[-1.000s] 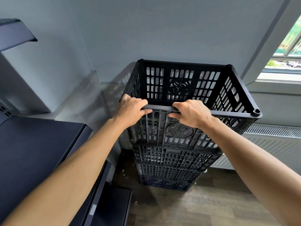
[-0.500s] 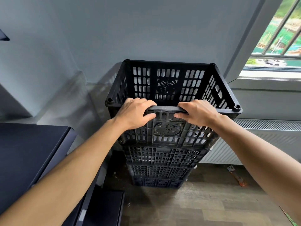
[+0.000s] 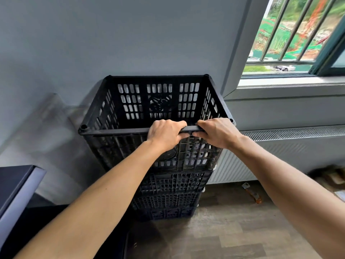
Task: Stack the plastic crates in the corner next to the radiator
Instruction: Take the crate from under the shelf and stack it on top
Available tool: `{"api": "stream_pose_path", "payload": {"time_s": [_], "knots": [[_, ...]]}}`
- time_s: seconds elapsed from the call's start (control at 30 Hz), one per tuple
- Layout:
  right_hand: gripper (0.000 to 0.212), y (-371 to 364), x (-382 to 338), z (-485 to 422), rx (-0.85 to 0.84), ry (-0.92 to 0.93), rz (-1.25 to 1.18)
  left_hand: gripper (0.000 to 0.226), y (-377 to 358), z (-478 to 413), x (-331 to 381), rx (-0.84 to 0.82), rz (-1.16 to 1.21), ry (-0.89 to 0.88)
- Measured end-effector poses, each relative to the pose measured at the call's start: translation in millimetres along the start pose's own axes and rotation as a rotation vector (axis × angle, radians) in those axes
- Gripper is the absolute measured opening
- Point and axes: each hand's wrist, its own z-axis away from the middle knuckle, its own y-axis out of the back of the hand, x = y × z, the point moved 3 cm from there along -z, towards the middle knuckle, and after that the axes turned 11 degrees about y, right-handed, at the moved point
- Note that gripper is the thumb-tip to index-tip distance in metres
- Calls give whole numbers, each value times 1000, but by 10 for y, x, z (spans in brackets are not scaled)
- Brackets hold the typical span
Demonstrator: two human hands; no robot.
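A grey wall [image 3: 130,34] fills the upper left of the frame; a barred window [image 3: 291,38] sits at the upper right, with a low white radiator [image 3: 291,146] beneath it. In the centre stands a stack of black plastic crates [image 3: 168,193], its back to the wall and its right side just beside the radiator. The top crate [image 3: 158,101] is open, slotted and appears empty; the lower crates' insides are hidden. Its long axis runs left to right across the frame.

Both hands hold the near rim close together, right of its middle. The left hand [image 3: 165,135] curls its fingers over the rim, thumb beneath. The right hand [image 3: 217,132] grips likewise, nearer the right corner.

The crate lies directly ahead of both hands, so any final nudge would likely go straight towards the wall.
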Motion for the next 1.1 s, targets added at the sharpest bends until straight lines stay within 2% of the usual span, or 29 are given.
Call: {"api": "stream_pose_path", "payload": {"time_s": [0.63,1.1], "knots": [[33,-55,168,-53,23,97,-1,36,-50,-21,22,95,-7,51],[30,-45,133,-4,9,72,-21,36,-31,34,53,133,2,29]]}}
